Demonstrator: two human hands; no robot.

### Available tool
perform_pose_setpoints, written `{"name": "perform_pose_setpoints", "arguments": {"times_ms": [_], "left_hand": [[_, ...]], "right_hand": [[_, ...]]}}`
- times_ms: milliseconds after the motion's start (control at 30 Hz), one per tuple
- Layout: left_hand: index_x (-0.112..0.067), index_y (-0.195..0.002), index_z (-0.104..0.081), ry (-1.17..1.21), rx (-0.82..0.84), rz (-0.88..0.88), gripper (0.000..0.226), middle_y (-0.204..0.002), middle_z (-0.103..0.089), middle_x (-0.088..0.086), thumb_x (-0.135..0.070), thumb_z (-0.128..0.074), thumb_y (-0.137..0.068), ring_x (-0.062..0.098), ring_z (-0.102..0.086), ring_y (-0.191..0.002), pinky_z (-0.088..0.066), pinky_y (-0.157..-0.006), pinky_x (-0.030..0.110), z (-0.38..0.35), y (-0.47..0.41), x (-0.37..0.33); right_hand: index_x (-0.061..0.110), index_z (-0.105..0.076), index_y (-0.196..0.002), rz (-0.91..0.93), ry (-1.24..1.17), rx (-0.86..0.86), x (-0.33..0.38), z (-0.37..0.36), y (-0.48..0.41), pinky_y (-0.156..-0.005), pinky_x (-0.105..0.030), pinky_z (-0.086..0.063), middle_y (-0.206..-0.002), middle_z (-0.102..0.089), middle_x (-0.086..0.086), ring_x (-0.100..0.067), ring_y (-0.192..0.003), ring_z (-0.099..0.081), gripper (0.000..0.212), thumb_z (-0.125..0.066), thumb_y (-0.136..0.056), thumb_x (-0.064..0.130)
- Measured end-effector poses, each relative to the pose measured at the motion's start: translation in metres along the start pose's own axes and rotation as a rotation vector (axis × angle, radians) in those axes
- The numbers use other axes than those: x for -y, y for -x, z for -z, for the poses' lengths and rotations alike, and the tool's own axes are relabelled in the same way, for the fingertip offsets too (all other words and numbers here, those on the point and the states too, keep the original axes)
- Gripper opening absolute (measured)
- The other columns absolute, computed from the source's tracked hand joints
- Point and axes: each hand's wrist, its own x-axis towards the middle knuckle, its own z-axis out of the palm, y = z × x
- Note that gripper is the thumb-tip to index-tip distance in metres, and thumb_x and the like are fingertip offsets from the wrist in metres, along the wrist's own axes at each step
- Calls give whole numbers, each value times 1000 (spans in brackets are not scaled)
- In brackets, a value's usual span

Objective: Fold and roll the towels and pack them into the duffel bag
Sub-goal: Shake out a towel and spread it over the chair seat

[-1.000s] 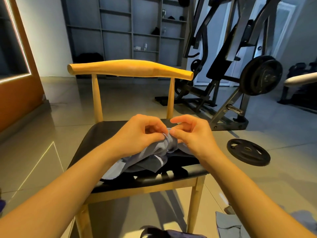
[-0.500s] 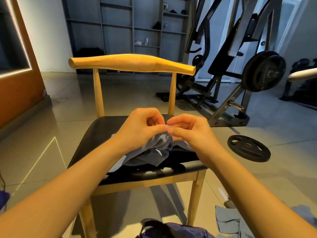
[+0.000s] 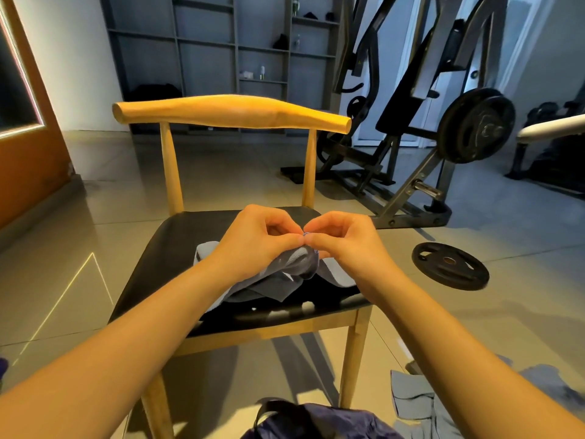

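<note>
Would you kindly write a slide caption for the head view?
Left hand and right hand pinch a grey towel over the chair, bag on the floor nearby.

From where I stood, the left hand [image 3: 253,245] and right hand [image 3: 345,242] met over the middle of the chair seat [image 3: 177,242], pinching a bunched towel [image 3: 285,274] that took up its centre and front. Bare seat lay open left of the towel and behind it. The gap between the back posts stood open beneath the top rail [image 3: 231,114], which barred the way higher up. To the right a weight plate [image 3: 449,270] lay on the floor [image 3: 95,217], a weight machine [image 3: 411,122] behind it. Left of the chair the floor was open. A duffel bag [image 3: 332,419] and another cloth [image 3: 411,394] lay before the chair.
</note>
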Motion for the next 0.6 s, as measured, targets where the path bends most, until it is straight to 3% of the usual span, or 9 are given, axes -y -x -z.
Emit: {"name": "perform_pose_setpoints", "arguments": {"times_ms": [133,267,367,433,600], "left_hand": [[-20,-94,-79,-28,31,-24,6,-83,-76,-9,-21,-78,-89,6,-72,-81,-60,-76,21,-2,0,2],[-22,-95,-77,-80,179,76,10,-81,-74,-4,-23,-81,-86,8,-68,-72,-55,-68,25,5,-3,6],[-21,-90,-78,-147,249,144,4,-79,-74,1,-23,-80,-86,18,-66,-68,-55,-65,33,22,-6,16],[-19,-84,-78,-178,317,180,3,-75,-73,4,-20,-81,-85,14,-62,-64,-54,-65,34,33,-6,25],[-12,-81,-76,-264,474,256,6,-79,-73,13,-7,-75,-85,13,-62,-68,-53,-73,36,59,-5,53]], "right_hand": [[12,-76,-95,25,67,1,-4,1,-1,-75,-24,-59,-88,-77,-3,-13,-86,-73,7,-74,-89,9],[12,-75,-92,-31,21,-72,-8,11,-4,-66,-18,-56,-87,-76,-7,-9,-80,-72,20,-63,-90,-4],[7,-74,-93,-141,-134,-178,-16,31,-7,-73,-26,-61,-94,-76,-16,-23,-87,-73,21,-58,-89,-5],[5,-72,-93,-206,-255,-264,-22,42,-9,-76,-31,-62,-97,-75,-20,-29,-91,-72,21,-55,-89,-6],[4,-66,-86,-344,-518,-511,-32,59,-11,-87,-41,-58,-96,-67,-16,-27,-86,-67,18,-55,-84,-9]]}}
